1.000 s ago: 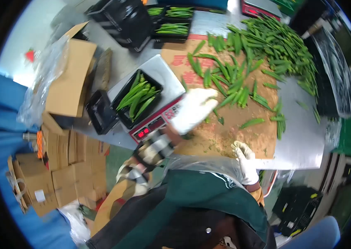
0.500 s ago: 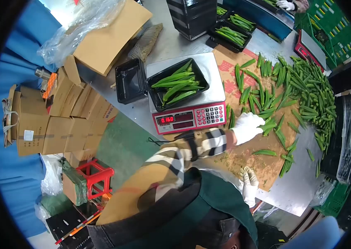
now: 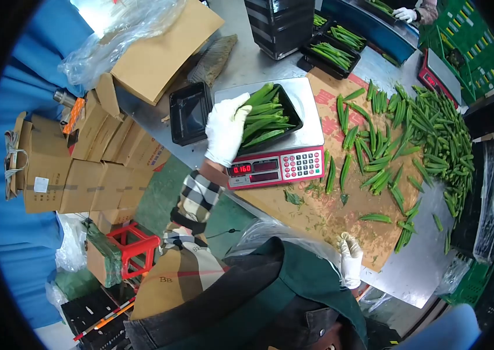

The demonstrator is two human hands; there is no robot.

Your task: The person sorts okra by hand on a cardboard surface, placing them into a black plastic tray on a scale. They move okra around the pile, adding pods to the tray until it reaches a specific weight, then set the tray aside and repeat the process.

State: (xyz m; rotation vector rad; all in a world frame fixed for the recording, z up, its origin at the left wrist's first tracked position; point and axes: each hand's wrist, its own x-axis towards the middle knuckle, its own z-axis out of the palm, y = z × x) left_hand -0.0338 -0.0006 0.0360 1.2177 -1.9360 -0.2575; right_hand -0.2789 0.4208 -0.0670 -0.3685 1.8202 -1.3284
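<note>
My left hand [image 3: 226,129], in a white glove, is at the left side of a black plastic tray [image 3: 298,123]. Its fingers close around the ends of okra pods [image 3: 265,116] lying in the tray; the glove hides the tray's left rim. Beneath the tray is a red-edged digital scale [image 3: 276,167] that reads 0.160. Near my body, over the cardboard's lower edge, my right hand [image 3: 350,260] is gloved too, its fingers curled in. Whatever it may hold does not show.
Loose okra [image 3: 434,128] is heaped on the cardboard sheet [image 3: 317,219] at right. An empty black tray [image 3: 191,114] lies left of the scale. Filled trays [image 3: 331,56] and a tall stack of black trays [image 3: 276,26] stand behind. A co-worker's gloved hand [image 3: 404,14] shows at top right.
My left hand has moved left from the loose okra to the tray on the scale. My right hand stays near my body. The scale's reading is the same.
</note>
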